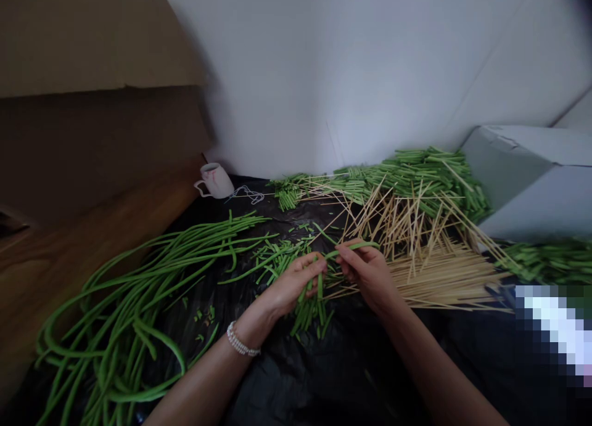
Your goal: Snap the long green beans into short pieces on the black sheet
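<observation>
Near the middle of the view, my left hand (305,278) and my right hand (363,269) are close together. A long green bean (356,246) runs between them, its far end reaching past my right fingers. The fingers of both hands are closed on it. Short cut bean pieces (311,321) lie just below my left hand. Another pile of cut pieces (280,256) sits beyond it. Many thin wooden skewers (435,275) spread out to the right of my right hand. A bunch of long uncut beans (124,315) lies at the left.
Skewered green beans (416,173) are stacked at the back by the white wall (277,74). A white mug (217,180) and a loose string (250,195) stand at the back left. A cardboard box (102,124) looms at left, a white box (522,179) at right. Black plastic sheeting (287,376) covers the surface.
</observation>
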### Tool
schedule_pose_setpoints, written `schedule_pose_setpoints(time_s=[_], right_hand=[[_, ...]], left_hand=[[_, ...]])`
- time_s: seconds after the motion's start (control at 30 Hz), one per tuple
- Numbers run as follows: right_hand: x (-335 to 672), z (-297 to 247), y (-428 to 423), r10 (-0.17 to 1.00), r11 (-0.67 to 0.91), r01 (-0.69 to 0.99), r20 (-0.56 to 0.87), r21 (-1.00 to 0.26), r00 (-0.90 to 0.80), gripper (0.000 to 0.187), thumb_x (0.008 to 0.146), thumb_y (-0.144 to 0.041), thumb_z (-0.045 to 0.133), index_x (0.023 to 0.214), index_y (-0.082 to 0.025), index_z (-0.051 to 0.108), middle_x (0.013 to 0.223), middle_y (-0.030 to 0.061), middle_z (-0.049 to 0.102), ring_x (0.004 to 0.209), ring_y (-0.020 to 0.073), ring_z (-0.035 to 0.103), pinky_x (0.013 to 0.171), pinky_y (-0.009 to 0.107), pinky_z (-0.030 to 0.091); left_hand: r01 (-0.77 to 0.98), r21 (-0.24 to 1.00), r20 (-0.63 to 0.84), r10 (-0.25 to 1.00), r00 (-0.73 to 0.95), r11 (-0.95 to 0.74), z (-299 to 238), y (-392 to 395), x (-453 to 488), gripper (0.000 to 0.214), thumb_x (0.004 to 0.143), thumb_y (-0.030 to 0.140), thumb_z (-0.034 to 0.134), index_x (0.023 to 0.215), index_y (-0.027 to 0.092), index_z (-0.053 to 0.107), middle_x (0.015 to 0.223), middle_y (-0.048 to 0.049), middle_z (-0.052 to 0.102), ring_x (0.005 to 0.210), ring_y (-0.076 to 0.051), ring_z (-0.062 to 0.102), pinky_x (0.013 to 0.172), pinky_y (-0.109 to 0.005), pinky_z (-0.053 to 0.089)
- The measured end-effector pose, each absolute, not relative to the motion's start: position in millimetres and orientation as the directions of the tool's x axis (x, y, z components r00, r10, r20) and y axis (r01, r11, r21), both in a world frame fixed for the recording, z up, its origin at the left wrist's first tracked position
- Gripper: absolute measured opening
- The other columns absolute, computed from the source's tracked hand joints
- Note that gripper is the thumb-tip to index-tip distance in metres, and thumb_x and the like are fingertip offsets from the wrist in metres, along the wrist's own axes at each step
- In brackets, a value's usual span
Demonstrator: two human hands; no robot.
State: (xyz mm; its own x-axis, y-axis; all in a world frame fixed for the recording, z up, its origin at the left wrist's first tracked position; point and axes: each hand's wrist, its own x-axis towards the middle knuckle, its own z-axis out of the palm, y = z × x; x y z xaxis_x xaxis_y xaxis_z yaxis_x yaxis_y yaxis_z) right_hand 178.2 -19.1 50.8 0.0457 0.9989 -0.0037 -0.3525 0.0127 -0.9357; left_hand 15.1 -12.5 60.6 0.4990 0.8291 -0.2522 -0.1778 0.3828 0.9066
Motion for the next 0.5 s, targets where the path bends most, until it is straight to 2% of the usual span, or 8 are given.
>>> schedule_pose_setpoints(time_s=[0.1, 0.17, 0.27, 0.33, 0.4, 0.5], right_hand=[[177, 51, -21, 0.998, 0.062, -0.274, 0.054, -0.96, 0.037, 0.024, 0.072, -0.04, 0.076, 0.086, -0.021, 0.073, 0.065, -0.001, 0.064, 0.048, 0.0071, 0.047, 0.041, 0.019, 0.034], [173, 51, -24, 0.994, 0.107, -0.209, 0.104, -0.972, 0.025, 0.022, 0.074, -0.039, 0.075, 0.088, -0.022, 0.075, 0.068, 0.0001, 0.067, 0.052, 0.0093, 0.052, 0.046, 0.022, 0.041], [163, 51, -30, 0.973, 0.224, -0.083, 0.228, -0.971, -0.035, 0.019, 0.076, -0.033, 0.073, 0.092, -0.024, 0.077, 0.084, 0.0035, 0.073, 0.074, 0.0163, 0.064, 0.068, 0.03, 0.052], [157, 52, -33, 0.946, 0.312, -0.006, 0.312, -0.95, -0.084, 0.022, 0.078, -0.029, 0.071, 0.099, -0.026, 0.076, 0.091, 0.0041, 0.074, 0.083, 0.019, 0.066, 0.079, 0.035, 0.052], [154, 53, -36, 0.93, 0.358, 0.035, 0.353, -0.933, -0.105, 0.025, 0.08, -0.027, 0.069, 0.104, -0.028, 0.074, 0.093, 0.0038, 0.075, 0.085, 0.0198, 0.066, 0.082, 0.037, 0.051], [155, 55, -37, 0.942, 0.324, 0.026, 0.32, -0.946, -0.106, 0.023, 0.08, -0.028, 0.069, 0.102, -0.03, 0.075, 0.091, 0.0029, 0.074, 0.084, 0.0195, 0.066, 0.08, 0.036, 0.051]], left_hand=[[-0.31, 0.883, -0.215, 0.892, 0.399, 0.352, 57, -9, 17, 0.036, 0.075, 0.044, 0.074, 0.075, 0.016, 0.052, 0.06, 0.0063, 0.042, 0.046, -0.004, 0.029, 0.042, -0.019, 0.019], [-0.369, 0.872, -0.187, 0.916, 0.355, 0.321, 56, -7, 17, 0.036, 0.076, 0.044, 0.073, 0.074, 0.016, 0.05, 0.058, 0.0068, 0.041, 0.044, -0.003, 0.029, 0.041, -0.019, 0.018], [-0.423, 0.857, -0.181, 0.94, 0.289, 0.295, 54, -5, 18, 0.036, 0.078, 0.043, 0.071, 0.071, 0.017, 0.047, 0.056, 0.0073, 0.04, 0.042, -0.003, 0.03, 0.04, -0.018, 0.019], [-0.444, 0.848, -0.198, 0.95, 0.24, 0.289, 53, -3, 18, 0.037, 0.077, 0.044, 0.071, 0.071, 0.017, 0.046, 0.056, 0.0074, 0.04, 0.042, -0.003, 0.03, 0.04, -0.018, 0.02], [-0.443, 0.846, -0.221, 0.951, 0.215, 0.296, 52, -3, 18, 0.037, 0.077, 0.045, 0.071, 0.072, 0.016, 0.048, 0.058, 0.0074, 0.041, 0.043, -0.003, 0.031, 0.041, -0.017, 0.023], [-0.403, 0.857, -0.242, 0.941, 0.237, 0.322, 53, -5, 18, 0.036, 0.078, 0.046, 0.07, 0.076, 0.017, 0.049, 0.061, 0.0071, 0.042, 0.046, -0.003, 0.034, 0.043, -0.016, 0.025]])
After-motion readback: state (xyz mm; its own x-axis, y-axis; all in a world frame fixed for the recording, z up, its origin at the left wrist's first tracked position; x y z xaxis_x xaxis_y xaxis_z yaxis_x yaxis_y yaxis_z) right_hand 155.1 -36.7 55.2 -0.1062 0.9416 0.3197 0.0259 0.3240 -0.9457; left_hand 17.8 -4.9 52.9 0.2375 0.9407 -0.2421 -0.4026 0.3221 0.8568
